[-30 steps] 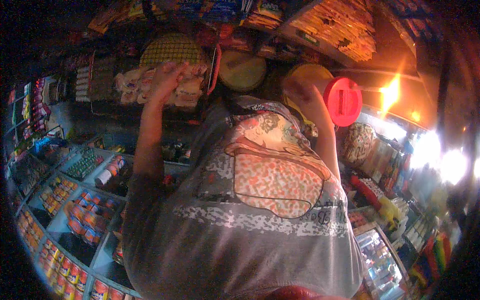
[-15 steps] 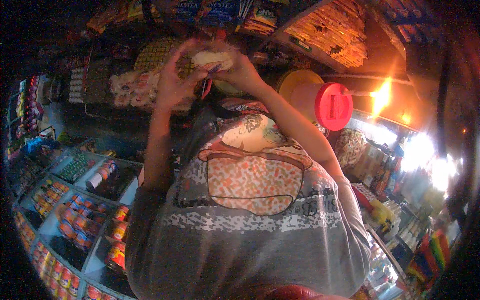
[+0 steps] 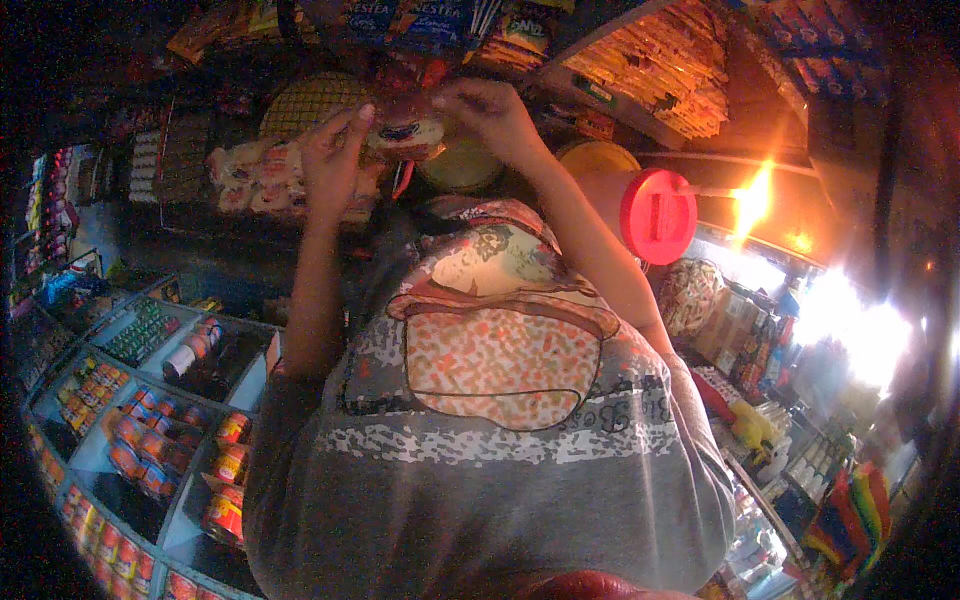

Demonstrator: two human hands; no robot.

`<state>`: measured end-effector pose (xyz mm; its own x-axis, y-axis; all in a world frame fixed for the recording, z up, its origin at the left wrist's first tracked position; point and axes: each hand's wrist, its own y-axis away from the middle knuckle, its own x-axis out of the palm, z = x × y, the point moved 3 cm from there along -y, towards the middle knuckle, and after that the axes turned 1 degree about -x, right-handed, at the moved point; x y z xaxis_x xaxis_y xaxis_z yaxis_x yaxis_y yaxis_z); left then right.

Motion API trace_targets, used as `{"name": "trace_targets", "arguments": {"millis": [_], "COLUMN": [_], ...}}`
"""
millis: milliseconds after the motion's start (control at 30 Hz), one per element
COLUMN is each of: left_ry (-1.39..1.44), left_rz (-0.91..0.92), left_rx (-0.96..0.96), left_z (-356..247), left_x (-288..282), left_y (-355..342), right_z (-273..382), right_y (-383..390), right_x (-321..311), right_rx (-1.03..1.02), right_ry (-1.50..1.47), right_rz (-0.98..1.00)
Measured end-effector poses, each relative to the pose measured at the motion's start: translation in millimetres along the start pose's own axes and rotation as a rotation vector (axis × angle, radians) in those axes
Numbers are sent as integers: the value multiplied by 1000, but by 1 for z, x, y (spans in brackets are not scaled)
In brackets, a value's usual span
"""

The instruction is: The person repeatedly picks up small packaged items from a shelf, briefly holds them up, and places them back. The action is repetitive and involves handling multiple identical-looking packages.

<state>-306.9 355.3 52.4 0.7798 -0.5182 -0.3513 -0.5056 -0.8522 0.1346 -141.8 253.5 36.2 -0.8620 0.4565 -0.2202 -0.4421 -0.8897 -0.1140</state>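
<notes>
While pkt (image 3: 410, 132) hangs btwn, L hand (image 3: 334, 155) pinching its L edge, R hand (image 3: 490, 115) its upper R.

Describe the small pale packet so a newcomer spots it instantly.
Start at the grey printed fabric shirt filling the lower middle. Above it, between the left hand and the right hand, is a small pale packet bearing a dark mark. Unlike the pale packets heaped farther left, it alone sits between hands.

Left hand (image 3: 335, 155): outer side obstructed by wrapped packs (image 3: 255, 175).
Gap between hands: occupied by a small packet (image 3: 408, 134).
Right hand (image 3: 490, 115): sachets (image 3: 515, 40) along far side; red lid (image 3: 659, 217) obstructs farther right.
Passage: open room between hands and shirt (image 3: 500, 370).
</notes>
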Motion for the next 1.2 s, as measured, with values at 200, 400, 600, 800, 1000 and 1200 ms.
{"name": "trace_targets", "arguments": {"millis": [200, 400, 600, 800, 1000, 1200], "left_ry": [823, 252, -249, 868, 1034, 1078], "left_rz": [269, 370, 115, 564, 529, 779], "left_rx": [-63, 198, 268, -159, -286, -222], "left_z": [61, 27, 3, 32, -17, -58], "left_x": [9, -10, -16, 28, 95, 140], "left_y": [-28, -14, -1, -28, -24, -11], "right_z": [-4, 8, 29, -5, 23, 35], "right_y": [-5, 3, 5, 0, 32, 68], "right_x": [22, 19, 9, -5, -24, -59], "right_rx": [66, 35, 52, -12, 101, -44], "right_ry": [-282, -142, 331, 75, -695, -803], "right_rz": [-186, 62, 89, -84, -514, -877]}}
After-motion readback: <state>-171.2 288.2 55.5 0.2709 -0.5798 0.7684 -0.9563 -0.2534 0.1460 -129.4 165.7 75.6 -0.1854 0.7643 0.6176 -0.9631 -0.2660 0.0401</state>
